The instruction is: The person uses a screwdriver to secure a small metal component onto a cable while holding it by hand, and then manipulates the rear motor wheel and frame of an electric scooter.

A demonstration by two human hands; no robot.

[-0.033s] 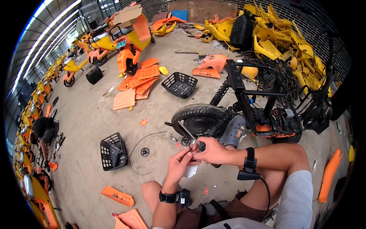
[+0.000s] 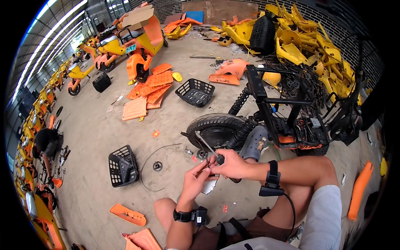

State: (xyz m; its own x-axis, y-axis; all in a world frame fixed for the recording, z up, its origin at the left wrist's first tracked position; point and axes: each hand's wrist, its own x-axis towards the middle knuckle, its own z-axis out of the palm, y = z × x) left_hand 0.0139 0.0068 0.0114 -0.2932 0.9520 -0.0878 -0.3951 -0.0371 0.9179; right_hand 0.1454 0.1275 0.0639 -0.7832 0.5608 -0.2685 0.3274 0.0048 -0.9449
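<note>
The screwdriver-like tool [image 2: 220, 159] is in front of the person, over the floor [image 2: 91, 141] and near the wheel [image 2: 216, 127] of the stripped black frame [image 2: 271, 101], its shaft slanting up and to the left. The right hand [image 2: 231, 164] has its grip closed around the dark handle, and the left hand [image 2: 194, 180] seems to pinch a thin dark cable [image 2: 204, 153] between thumb and fingers (what lies right where the fingertips meet is too small to make out). A white scrap [image 2: 209, 186] shows just below the left fingers; whether they hold it, I cannot tell.

The tool is probably light and stiff, its metal shaft smoother and more slippery than the handle, so the thick handle is the place to take hold. The cable looks springy and apt to twist, hardly fragile, and is best pinched close to its end
</note>
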